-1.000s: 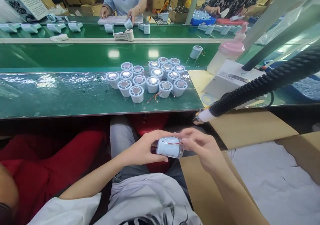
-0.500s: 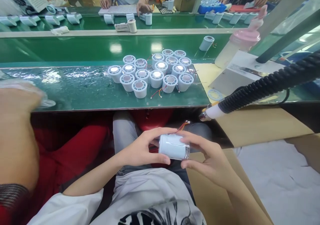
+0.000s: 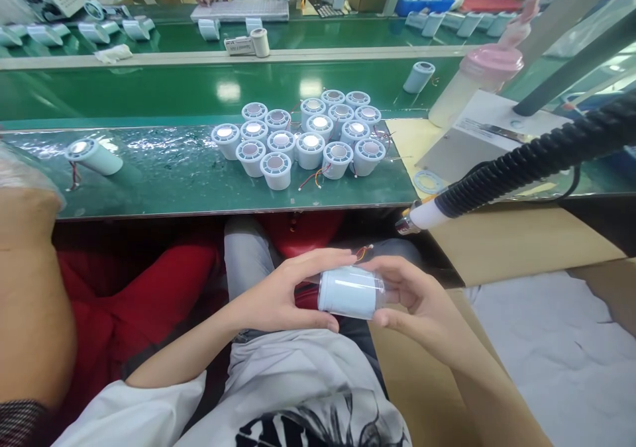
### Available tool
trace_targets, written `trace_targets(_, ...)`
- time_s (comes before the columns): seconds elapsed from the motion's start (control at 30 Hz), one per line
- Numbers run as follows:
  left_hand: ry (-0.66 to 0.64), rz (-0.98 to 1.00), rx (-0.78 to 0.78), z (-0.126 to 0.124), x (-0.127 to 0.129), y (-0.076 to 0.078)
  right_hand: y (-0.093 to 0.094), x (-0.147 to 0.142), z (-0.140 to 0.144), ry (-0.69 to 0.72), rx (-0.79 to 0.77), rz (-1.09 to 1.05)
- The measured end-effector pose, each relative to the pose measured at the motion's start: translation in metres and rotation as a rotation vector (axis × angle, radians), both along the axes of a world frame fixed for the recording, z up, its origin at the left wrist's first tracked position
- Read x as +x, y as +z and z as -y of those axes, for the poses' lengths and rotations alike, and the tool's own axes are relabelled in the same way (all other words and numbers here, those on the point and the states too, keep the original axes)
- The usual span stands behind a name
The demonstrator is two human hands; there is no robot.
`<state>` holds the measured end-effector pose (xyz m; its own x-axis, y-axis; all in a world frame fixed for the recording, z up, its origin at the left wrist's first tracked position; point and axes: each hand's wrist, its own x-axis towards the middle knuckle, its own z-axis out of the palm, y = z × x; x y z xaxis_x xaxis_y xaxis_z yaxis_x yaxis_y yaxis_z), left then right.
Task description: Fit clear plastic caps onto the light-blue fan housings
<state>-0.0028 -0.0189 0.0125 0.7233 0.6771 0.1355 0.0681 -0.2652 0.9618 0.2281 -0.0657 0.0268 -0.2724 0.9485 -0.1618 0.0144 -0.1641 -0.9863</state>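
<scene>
We hold a small cylinder (image 3: 352, 293) between our left hand (image 3: 283, 295) and right hand (image 3: 422, 304), in front of the bench (image 3: 173, 182). On it, straight ahead, stands a cluster of cylinders (image 3: 303, 139); another cylinder (image 3: 94, 155) lies far left. A hose nozzle (image 3: 422, 216) hangs right of us.
</scene>
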Motion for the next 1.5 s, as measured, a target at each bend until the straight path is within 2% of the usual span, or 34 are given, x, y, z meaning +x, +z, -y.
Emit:
trace_targets(0.2, -0.013, 0.028, 0.028, 0.000, 0.000, 0.003, 0.001, -0.003, 0.000, 0.013, -0.125, -0.076)
trace_targets(0.4, -0.029, 0.032, 0.051, -0.001, 0.000, 0.003, 0.003, -0.005, -0.004, -0.009, -0.176, -0.071)
trace_targets(0.6, -0.056, 0.034, 0.071, -0.002, 0.000, 0.003, -0.008, -0.007, -0.004, -0.015, -0.254, -0.147)
trace_targets(0.8, -0.085, 0.041, 0.079, -0.002, 0.000, 0.003, -0.018, -0.009, -0.001, 0.040, -0.362, -0.200)
trace_targets(0.93, -0.097, 0.053, 0.098, -0.001, -0.001, 0.003, -0.015, -0.010, 0.000, 0.026, -0.307, -0.200)
trace_targets(1.2, -0.077, 0.026, 0.071, 0.001, -0.001, 0.005, 0.008, -0.012, 0.003, -0.004, -0.151, -0.139)
trace_targets(1.5, -0.092, 0.049, 0.068, 0.002, -0.002, 0.004, 0.009, -0.012, 0.003, -0.006, -0.146, -0.105)
